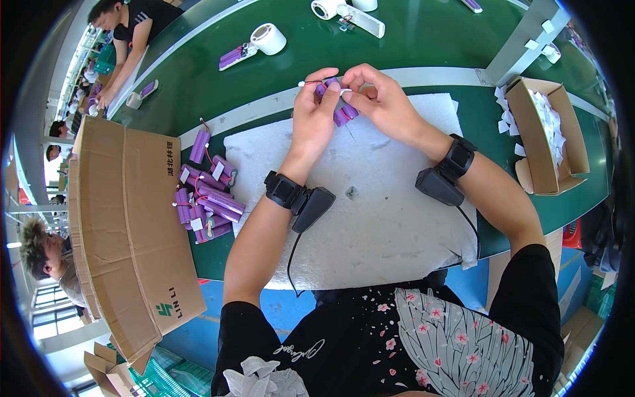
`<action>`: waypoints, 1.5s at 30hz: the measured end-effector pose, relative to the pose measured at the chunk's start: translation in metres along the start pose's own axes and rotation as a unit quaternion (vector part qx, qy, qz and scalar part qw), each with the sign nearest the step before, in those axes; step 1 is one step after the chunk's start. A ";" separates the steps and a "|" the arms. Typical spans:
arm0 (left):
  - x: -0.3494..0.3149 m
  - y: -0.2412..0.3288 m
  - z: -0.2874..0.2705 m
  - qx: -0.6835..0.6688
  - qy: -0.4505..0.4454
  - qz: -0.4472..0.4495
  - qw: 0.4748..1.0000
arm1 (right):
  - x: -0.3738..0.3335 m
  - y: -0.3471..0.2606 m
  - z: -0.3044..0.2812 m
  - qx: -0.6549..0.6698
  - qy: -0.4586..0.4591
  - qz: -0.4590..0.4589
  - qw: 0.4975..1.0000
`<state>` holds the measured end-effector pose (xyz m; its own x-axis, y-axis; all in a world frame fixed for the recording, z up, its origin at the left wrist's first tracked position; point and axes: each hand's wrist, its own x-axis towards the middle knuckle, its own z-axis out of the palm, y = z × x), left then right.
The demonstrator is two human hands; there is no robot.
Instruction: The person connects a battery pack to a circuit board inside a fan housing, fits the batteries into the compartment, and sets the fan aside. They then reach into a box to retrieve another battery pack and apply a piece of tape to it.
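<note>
My left hand (313, 122) is closed round a purple battery pack (344, 116) with red wires and a small white connector (301, 84) sticking out past the fingers. Close beside it, my right hand (390, 109) pinches a small white patch (343, 92) against the pack; its fingertips partly hide the patch. Both hands are above the far edge of a white foam mat (377, 218). To the left of the mat lies a pile of purple battery packs (215, 198), several bearing white patches and red wires.
A large cardboard box (132, 218) stands at the left. At the right, a small open carton (574, 145) holds many white pieces, with more beside it. White cylindrical housings (268, 40) lie on the far green table (410, 49), near a pale post (529, 43). A co-worker (132, 40) works at far left.
</note>
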<state>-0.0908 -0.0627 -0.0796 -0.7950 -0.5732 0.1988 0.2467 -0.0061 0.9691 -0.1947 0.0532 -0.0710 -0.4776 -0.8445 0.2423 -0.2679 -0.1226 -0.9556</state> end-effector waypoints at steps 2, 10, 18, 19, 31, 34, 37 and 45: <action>0.000 0.001 0.002 -0.017 -0.001 -0.001 1.000 | 0.000 0.001 0.000 0.004 0.003 0.000 1.000; 0.000 0.001 -0.002 -0.001 -0.020 0.005 1.000 | 0.001 0.001 0.001 0.009 -0.003 -0.004 1.000; -0.001 0.004 0.000 -0.010 -0.022 -0.016 1.000 | 0.000 -0.001 -0.001 -0.006 -0.015 0.000 1.000; -0.001 0.004 0.000 -0.010 -0.022 -0.016 1.000 | 0.000 -0.001 -0.001 -0.007 -0.015 0.000 1.000; -0.002 0.005 -0.002 -0.026 -0.039 -0.027 0.999 | -0.002 -0.003 -0.002 0.004 -0.024 0.001 1.000; -0.001 0.006 -0.002 -0.013 -0.042 -0.022 0.999 | -0.002 -0.004 -0.002 0.003 -0.028 0.003 1.000; -0.002 0.007 -0.002 -0.011 -0.046 -0.022 0.999 | -0.002 -0.001 -0.002 0.006 -0.029 0.000 1.000; -0.003 0.009 -0.002 -0.014 -0.051 -0.025 0.998 | -0.002 -0.001 -0.001 0.008 -0.031 -0.004 0.999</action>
<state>-0.0855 -0.0626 -0.0715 -0.8590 -0.4844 0.1659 0.2194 -0.0555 0.9741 -0.1944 0.0559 -0.0700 -0.4223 -0.8745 0.2386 -0.2567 -0.1371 -0.9567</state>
